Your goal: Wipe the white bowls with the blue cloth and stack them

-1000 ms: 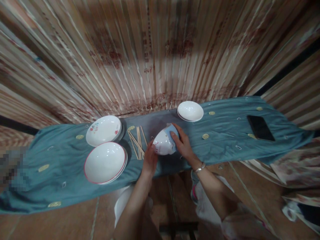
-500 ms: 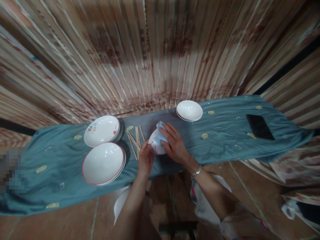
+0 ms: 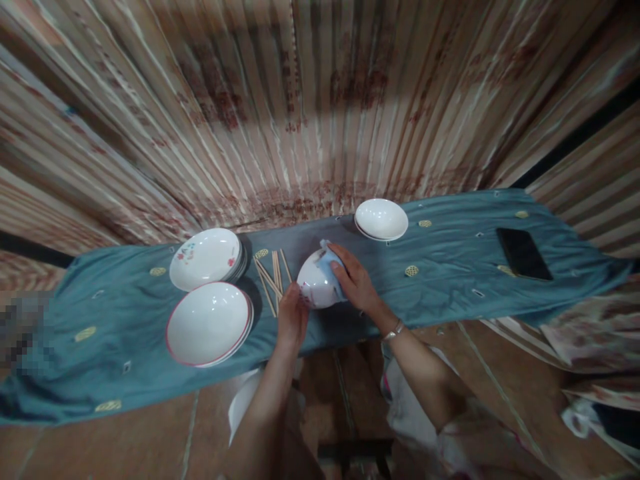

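Two forearms (image 3: pixel 277 380) converge over the worktop (image 3: pixel 440 287), left hand (image 3: pixel 293 317) partly closed on a tilted, glossy, rounded bowl (image 3: pixel 313 285), right hand (image 3: pixel 356 279) curled over crumpled blue cloth (image 3: pixel 327 264) against its side.

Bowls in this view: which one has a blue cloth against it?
The patterned white bowl between the left hand and right hand, which holds the blue cloth on it. The other bowls sit on the table, untouched.
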`<state>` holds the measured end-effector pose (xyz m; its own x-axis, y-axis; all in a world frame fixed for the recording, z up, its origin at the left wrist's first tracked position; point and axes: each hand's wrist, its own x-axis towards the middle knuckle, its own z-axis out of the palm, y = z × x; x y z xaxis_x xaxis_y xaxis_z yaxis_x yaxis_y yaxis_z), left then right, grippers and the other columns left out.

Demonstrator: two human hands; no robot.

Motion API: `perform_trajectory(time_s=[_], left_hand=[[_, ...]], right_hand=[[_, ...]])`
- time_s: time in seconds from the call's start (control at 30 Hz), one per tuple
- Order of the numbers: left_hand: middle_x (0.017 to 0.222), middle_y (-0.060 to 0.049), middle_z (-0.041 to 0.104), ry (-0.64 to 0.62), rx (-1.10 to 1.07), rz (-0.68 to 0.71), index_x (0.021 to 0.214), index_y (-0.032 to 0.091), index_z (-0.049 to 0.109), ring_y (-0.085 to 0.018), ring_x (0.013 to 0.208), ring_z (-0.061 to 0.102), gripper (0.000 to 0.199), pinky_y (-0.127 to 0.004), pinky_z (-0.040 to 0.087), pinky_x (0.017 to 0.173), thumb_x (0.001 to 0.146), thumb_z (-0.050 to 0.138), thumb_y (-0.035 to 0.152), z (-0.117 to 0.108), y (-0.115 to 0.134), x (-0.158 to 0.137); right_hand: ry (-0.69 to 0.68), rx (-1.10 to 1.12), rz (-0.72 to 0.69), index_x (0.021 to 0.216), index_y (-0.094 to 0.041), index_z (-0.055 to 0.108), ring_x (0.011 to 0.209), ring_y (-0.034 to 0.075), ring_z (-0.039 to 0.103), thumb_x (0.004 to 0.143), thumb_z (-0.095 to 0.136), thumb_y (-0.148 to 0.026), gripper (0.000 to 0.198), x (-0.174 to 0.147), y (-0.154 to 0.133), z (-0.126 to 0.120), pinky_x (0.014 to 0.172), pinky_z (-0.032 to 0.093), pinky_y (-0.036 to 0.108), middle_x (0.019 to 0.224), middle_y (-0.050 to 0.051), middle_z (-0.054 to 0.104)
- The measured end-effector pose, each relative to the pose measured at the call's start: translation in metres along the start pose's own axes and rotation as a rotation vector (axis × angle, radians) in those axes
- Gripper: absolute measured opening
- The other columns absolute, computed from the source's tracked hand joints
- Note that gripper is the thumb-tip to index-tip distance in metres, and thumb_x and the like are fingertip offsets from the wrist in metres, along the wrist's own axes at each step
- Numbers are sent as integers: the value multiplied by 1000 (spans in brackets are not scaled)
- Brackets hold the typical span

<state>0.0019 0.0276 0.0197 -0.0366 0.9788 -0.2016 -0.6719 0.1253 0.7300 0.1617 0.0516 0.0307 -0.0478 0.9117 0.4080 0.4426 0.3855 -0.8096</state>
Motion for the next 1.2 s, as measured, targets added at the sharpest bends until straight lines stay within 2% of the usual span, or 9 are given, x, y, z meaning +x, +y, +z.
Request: perform_trajectory(time_s=[0.2, 0.33, 0.47, 0.57, 0.7, 0.8, 0.97, 1.2], left_hand=[[77, 0, 72, 67, -51, -45, 75, 17, 69, -11, 70, 65, 20, -22, 53, 71, 73, 83, 31, -3, 4, 1], [76, -1, 73, 85, -64, -79, 76, 16, 70, -13, 73, 67, 20, -23, 53, 71, 72, 84, 30, -6, 3, 4], [76, -1, 73, 107, -79, -88, 77, 16, 70, -13, 72, 67, 17, -24, 54, 74, 76, 81, 28, -10, 1, 7], [76, -1, 73, 103, -76, -88, 79, 16, 70, -13, 73, 68, 16, -24, 54, 72, 79, 79, 28, -12, 0, 8], [77, -1, 72, 66, -55, -54, 79, 16, 70, -13, 72, 67, 19, -24, 54, 71, 76, 81, 31, -12, -1, 7], [75, -2, 70, 30, -6, -25, 77, 17, 70, -14, 71, 64, 22, -25, 54, 71, 75, 81, 36, -11, -3, 5], [77, -3, 66, -22, 117, 24, 73, 21, 67, -16, 72, 58, 21, -27, 52, 71, 81, 74, 39, -8, -4, 1], [78, -2, 62, -73, 195, 25, 75, 22, 63, -16, 72, 55, 21, -28, 50, 71, 85, 68, 39, -6, -1, -2]], right_hand=[[54, 225, 263, 138, -25, 62, 134, 24, 59, 96, 46, -64, 60, 3, 21, 6, 121, 38, 42, 142, 6, 65], [120, 301, 432, 133, -22, 67, 142, 27, 51, 86, 51, -76, 74, 3, 39, 11, 126, 31, 46, 145, 8, 63], [126, 335, 491, 135, -19, 66, 145, 29, 48, 82, 52, -81, 83, 0, 49, 15, 128, 27, 48, 150, 11, 58], [126, 342, 503, 135, -21, 66, 144, 29, 49, 82, 52, -81, 81, -2, 51, 16, 128, 27, 50, 146, 11, 61], [128, 340, 511, 132, -20, 68, 142, 29, 52, 83, 54, -79, 78, -3, 47, 11, 127, 28, 49, 145, 11, 63], [146, 333, 455, 132, -21, 68, 140, 27, 53, 86, 54, -75, 72, -2, 39, 7, 126, 31, 48, 144, 9, 64], [96, 240, 220, 137, -20, 64, 133, 25, 59, 97, 44, -64, 62, 1, 16, 1, 121, 39, 45, 141, 10, 66], [-23, -156, -172, 148, -19, 52, 146, 24, 43, 105, 35, -41, 51, -3, -12, -2, 125, 32, 49, 153, 13, 54]])
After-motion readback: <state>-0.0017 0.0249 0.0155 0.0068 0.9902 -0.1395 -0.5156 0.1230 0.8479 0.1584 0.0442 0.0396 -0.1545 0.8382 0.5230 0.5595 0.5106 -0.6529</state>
